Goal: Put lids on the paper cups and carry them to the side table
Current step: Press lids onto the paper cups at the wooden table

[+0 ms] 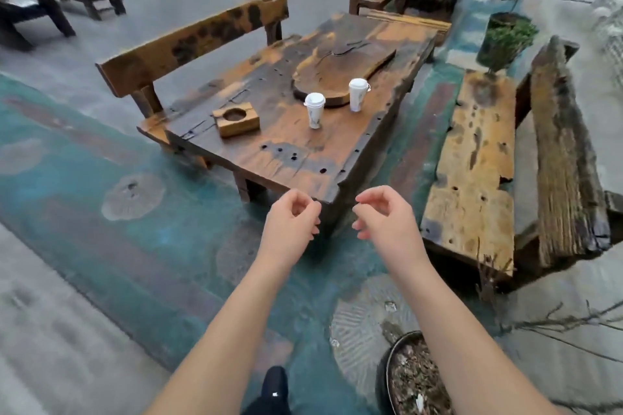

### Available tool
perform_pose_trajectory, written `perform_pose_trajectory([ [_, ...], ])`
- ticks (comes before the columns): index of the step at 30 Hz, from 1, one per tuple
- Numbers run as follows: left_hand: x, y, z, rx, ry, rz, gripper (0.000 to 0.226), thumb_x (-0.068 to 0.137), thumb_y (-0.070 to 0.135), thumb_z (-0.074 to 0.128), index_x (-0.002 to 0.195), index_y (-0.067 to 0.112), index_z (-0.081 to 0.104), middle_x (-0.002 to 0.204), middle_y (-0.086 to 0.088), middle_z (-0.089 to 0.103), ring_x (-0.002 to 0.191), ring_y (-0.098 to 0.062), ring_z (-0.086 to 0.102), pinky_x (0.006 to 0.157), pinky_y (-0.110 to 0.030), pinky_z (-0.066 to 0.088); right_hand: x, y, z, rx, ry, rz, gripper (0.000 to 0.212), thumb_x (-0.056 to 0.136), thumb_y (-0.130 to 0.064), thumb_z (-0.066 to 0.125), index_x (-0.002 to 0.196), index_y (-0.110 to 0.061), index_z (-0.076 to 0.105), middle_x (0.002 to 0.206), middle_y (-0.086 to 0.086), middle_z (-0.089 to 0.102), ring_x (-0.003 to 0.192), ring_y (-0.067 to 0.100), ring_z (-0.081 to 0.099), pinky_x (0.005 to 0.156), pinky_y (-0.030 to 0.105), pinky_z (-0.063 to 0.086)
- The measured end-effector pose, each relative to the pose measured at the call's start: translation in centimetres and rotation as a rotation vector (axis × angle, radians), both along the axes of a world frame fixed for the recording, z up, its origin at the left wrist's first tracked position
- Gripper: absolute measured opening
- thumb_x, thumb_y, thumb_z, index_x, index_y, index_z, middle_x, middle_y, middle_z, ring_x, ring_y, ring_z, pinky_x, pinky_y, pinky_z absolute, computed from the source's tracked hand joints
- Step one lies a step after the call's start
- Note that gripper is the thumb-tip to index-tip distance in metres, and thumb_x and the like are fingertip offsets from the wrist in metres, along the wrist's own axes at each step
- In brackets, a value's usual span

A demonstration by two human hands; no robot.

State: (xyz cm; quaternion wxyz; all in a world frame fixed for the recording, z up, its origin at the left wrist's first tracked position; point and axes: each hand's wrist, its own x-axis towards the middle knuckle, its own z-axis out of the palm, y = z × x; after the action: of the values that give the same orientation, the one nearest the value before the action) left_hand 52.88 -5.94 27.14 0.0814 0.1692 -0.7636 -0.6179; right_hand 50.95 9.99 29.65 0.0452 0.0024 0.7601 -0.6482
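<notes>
**Both cups lidded, hands empty short of the desk**

Your left hand [292, 220] and right hand [382, 212] hang in the air side by side, near the closest corner of the desk [290, 158]. The fingers [305, 209] of both are loosely curled and hold nothing.

The two paper cups stand upright well beyond your fingers, out toward the middle of the desk. The left cup [314, 111] is ahead of your left fingers; the right cup [357, 94] sits farther off and slightly to the right, touching or just beside the edge of a wooden slab tray [340, 67]. Each already wears a white lid, so the capping step looks finished. Whether this desk is the side table you cannot tell; if it is not, the carrying is what remains.

If so, your next move calls for a long reach forward, one hand to each cup, with the fingers wrapped round the paper wall below the lid. Grip lightly, since paper walls give. A wooden block with a round hollow [236, 120] lies left of the left cup, clear of your path.
</notes>
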Motion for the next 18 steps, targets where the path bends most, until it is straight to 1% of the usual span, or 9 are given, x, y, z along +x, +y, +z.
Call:
perform_pose_trajectory([
  [5,-5.9,-7.5,0.9,0.003,-0.027,-0.034,0.015,0.098,0.014,0.059,0.092,0.001,0.061,0.073,-0.003,0.064,0.058,-0.006,0.058,0.058,-0.023,0.050,-5.6,-5.2,0.3,0.007,-0.046,-0.106,0.013,0.097,-0.001,0.059,0.093,-0.013,0.062,0.080,0.000,0.062,0.056,0.001,0.061,0.055,0.018,0.053],
  [7,-7.8,-9.1,0.3,0.021,-0.042,-0.045,0.015,0.098,0.014,0.059,0.092,0.001,0.061,0.074,-0.003,0.064,0.059,-0.006,0.059,0.059,-0.024,0.051,-7.7,-6.4,-0.2,0.023,-0.061,-0.129,0.013,0.097,0.000,0.059,0.093,-0.012,0.062,0.080,0.000,0.062,0.056,0.001,0.061,0.055,0.019,0.053],
  [13,-13.4,-11.2,-3.0,0.043,-0.136,-0.090,0.018,0.098,0.015,0.060,0.094,-0.003,0.058,0.074,-0.005,0.063,0.058,-0.008,0.058,0.060,-0.026,0.051,-14.4,-8.1,-2.9,0.036,-0.113,-0.177,0.016,0.098,-0.002,0.060,0.091,-0.017,0.062,0.081,0.001,0.064,0.058,0.003,0.063,0.056,0.019,0.053],
  [18,-20.5,-10.4,-4.8,0.040,-0.197,-0.126,0.014,0.099,0.014,0.058,0.096,0.000,0.060,0.074,-0.002,0.064,0.061,-0.009,0.059,0.060,-0.025,0.051,-21.5,-6.7,-5.5,-0.002,-0.206,-0.257,0.015,0.099,-0.004,0.059,0.092,-0.017,0.061,0.083,-0.001,0.063,0.059,0.005,0.061,0.056,0.019,0.053],
])
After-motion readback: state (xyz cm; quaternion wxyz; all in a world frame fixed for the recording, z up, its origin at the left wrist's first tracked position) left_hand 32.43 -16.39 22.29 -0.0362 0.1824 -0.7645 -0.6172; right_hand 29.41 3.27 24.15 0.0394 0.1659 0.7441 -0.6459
